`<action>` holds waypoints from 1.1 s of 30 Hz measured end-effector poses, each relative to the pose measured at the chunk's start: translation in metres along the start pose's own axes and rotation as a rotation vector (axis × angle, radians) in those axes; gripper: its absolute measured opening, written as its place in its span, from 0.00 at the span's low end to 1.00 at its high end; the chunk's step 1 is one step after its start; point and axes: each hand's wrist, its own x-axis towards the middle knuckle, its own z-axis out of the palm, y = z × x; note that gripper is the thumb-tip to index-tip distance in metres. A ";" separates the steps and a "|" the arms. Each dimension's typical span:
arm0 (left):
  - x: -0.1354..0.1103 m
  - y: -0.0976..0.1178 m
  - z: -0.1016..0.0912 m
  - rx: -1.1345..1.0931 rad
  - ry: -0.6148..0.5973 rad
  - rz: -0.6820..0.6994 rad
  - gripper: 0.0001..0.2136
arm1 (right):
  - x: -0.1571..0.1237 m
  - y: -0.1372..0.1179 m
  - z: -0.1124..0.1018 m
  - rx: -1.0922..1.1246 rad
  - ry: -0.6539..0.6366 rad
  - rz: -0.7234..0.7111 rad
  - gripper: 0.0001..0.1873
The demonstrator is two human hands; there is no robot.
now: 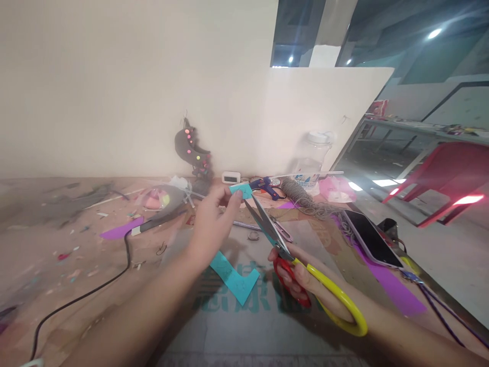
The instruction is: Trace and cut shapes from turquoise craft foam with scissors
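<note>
My left hand (210, 221) is raised over the table and pinches the top of a teal foam strip (234, 278); the strip bends down behind the hand and its lower end hangs close to the table. My right hand (305, 280) grips a pair of scissors (275, 239) with one red and one yellow handle. The blades are slightly apart and their tips reach the teal foam just below my left fingers.
A phone (372, 237) lies at the right on a purple sheet (397, 293). Behind stand a clear plastic jar (315, 158), a twine bundle (301, 196), a blue glue gun (265, 187), a small white clock (231, 177) and a dark beaded ornament (193, 150). A black cable (84, 295) crosses the left. A red chair (446, 176) stands off to the right.
</note>
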 end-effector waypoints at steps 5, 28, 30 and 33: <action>-0.004 0.006 0.005 0.004 -0.044 -0.003 0.14 | 0.005 -0.003 0.003 0.054 -0.001 -0.017 0.28; 0.002 -0.004 0.003 -0.126 -0.031 -0.045 0.14 | 0.000 0.002 0.003 -0.020 -0.018 -0.009 0.27; 0.002 -0.005 0.003 -0.108 -0.025 -0.038 0.14 | 0.000 0.001 0.003 -0.033 -0.022 -0.014 0.28; 0.001 -0.003 0.002 -0.054 -0.011 -0.027 0.12 | -0.001 0.000 0.003 -0.035 -0.023 -0.013 0.29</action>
